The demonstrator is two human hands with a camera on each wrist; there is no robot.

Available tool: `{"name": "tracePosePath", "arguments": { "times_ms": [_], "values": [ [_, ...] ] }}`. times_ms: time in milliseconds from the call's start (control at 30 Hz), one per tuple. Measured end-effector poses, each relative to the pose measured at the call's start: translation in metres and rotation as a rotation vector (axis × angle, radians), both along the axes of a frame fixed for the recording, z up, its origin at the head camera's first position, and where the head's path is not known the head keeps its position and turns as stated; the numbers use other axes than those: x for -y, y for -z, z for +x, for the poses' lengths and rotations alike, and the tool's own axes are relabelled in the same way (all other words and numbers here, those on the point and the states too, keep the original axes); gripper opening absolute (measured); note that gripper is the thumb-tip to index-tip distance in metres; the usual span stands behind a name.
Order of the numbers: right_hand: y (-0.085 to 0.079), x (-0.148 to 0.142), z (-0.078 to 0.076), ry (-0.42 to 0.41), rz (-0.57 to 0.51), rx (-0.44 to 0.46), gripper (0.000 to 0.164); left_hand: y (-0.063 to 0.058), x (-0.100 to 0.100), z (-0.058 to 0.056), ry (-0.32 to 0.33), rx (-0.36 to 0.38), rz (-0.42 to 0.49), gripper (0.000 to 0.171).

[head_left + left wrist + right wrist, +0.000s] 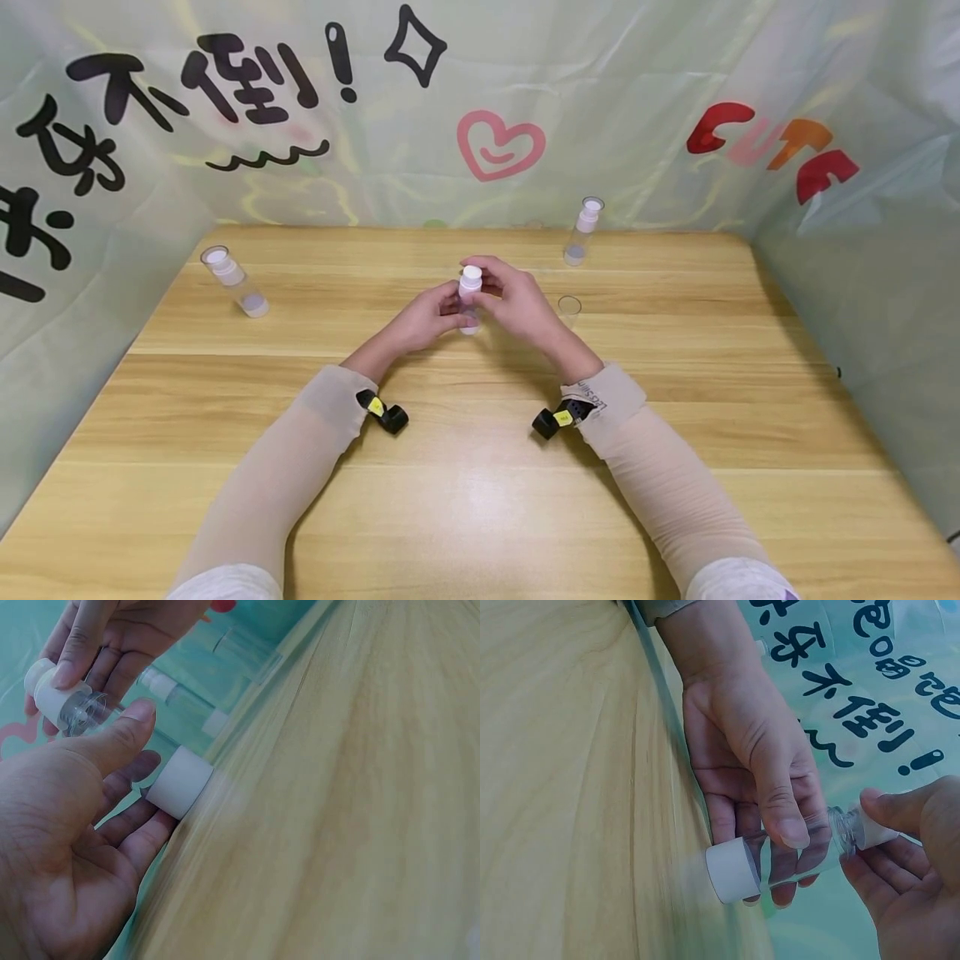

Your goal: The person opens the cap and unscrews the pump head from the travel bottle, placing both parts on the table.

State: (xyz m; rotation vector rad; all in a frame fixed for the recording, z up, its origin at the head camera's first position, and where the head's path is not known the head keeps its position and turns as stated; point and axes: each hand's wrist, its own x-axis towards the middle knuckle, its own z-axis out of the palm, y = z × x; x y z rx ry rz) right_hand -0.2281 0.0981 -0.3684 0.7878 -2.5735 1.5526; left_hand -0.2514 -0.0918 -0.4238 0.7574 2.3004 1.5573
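Near the middle of the table, both hands are on a small clear pump bottle with a white base (180, 782). My left hand (423, 321) holds its clear body, thumb on one side and fingers on the other. With thumb and fingers, my right hand (525, 308) pinches the white pump top (470, 279). Below the pump's collar, the clear threaded neck (843, 831) shows in the right wrist view. The bottle stands roughly upright with its base at the tabletop. How far the pump is screwed on cannot be told.
A clear cap (570, 307) stands on the wooden table (480, 500) right of the hands. Capped pump bottles stand at the left (238, 283) and at the back right (583, 232). Printed cloth (375, 183) walls the table's back and sides.
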Motion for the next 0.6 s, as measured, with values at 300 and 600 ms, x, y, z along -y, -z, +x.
{"name": "tracePosePath", "arguments": {
  "times_ms": [300, 600],
  "values": [
    [-0.0006, -0.0028, -0.0027, -0.054, -0.092, 0.023, 0.043, -0.0007, -0.0015, -0.0016, -0.003, 0.017, 0.012, 0.044],
    [-0.0042, -0.0087, -0.0058, -0.054, -0.204, 0.063, 0.043, 0.0006, -0.0018, -0.0028, -0.007, 0.028, 0.009, 0.040]
  ]
}}
